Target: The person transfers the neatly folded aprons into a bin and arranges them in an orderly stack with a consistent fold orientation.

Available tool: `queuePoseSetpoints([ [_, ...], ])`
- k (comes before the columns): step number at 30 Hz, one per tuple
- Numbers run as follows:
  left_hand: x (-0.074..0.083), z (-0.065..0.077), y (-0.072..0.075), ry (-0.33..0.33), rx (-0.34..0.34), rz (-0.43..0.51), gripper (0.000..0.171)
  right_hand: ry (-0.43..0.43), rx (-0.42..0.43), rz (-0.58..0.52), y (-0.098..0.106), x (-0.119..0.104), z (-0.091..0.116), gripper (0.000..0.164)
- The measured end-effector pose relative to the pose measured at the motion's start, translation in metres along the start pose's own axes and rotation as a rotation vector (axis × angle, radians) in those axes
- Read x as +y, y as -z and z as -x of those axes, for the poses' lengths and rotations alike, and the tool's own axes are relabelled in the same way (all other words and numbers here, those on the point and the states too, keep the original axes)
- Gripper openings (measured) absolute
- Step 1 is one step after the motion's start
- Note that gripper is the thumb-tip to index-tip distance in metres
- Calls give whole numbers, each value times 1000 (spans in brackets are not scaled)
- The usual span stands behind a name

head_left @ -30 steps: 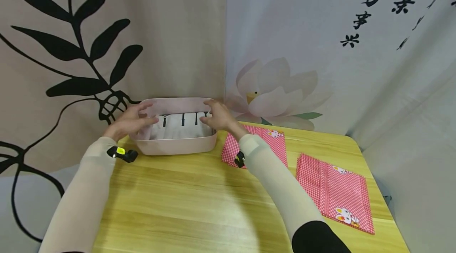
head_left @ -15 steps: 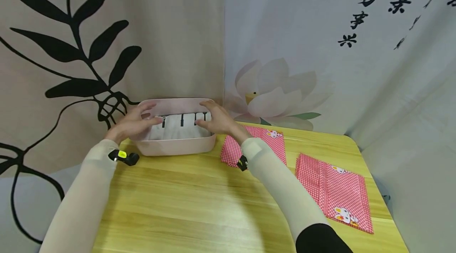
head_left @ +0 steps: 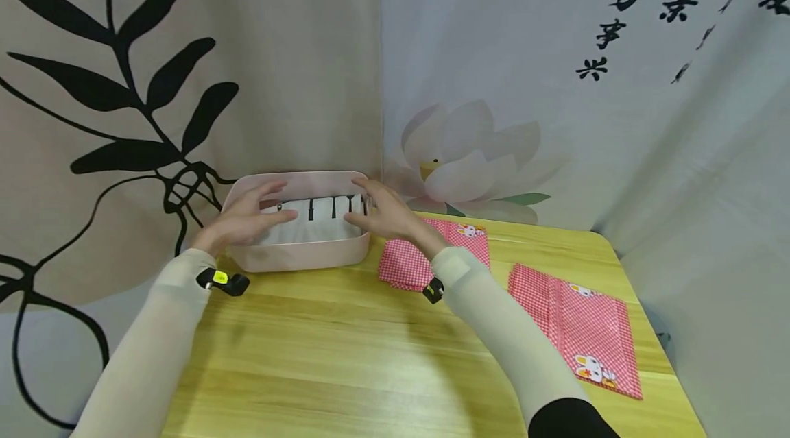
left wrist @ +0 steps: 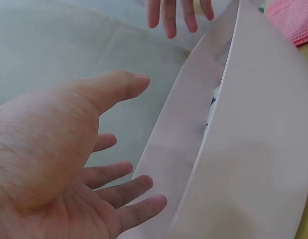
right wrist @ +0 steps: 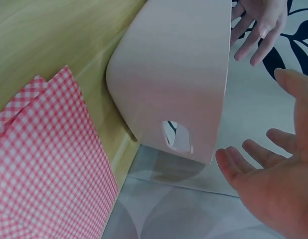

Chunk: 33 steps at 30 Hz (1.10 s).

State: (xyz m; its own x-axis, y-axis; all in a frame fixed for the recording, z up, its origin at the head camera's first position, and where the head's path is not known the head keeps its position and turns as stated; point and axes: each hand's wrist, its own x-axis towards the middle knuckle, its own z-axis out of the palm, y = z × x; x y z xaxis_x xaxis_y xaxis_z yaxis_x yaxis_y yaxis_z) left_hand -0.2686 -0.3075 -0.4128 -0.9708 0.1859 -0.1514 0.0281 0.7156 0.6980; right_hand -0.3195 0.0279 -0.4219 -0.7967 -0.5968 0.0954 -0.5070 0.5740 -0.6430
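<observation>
We hold our left hand and right hand near opposite ends of the pink bin, fingers spread loose. It sits on the worktop, mouth upward, long axis running left to right.

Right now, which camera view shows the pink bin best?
The head view: it shows most of the pink bin from above, including its white contents. The left wrist view shows outer wall and a strip of the inside; the right wrist view shows the outside with an opening.
</observation>
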Motion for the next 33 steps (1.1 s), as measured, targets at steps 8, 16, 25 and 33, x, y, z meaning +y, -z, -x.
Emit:
queuePoseSetpoints([
  [8, 20, -1, -12, -72, -10, 8, 98, -26, 9, -32, 5, 4, 21, 90],
  [16, 36, -1, -24, -136, -33, 16, 94, -26, 25, -52, 12, 7, 38, 91],
  [25, 55, -3, -40, -210, -70, 30, 95, -25, 16, -43, 21, 11, 58, 92],
  [33, 72, -6, -56, -291, -74, 39, 89, -42, 18, -81, 29, 20, 77, 91],
])
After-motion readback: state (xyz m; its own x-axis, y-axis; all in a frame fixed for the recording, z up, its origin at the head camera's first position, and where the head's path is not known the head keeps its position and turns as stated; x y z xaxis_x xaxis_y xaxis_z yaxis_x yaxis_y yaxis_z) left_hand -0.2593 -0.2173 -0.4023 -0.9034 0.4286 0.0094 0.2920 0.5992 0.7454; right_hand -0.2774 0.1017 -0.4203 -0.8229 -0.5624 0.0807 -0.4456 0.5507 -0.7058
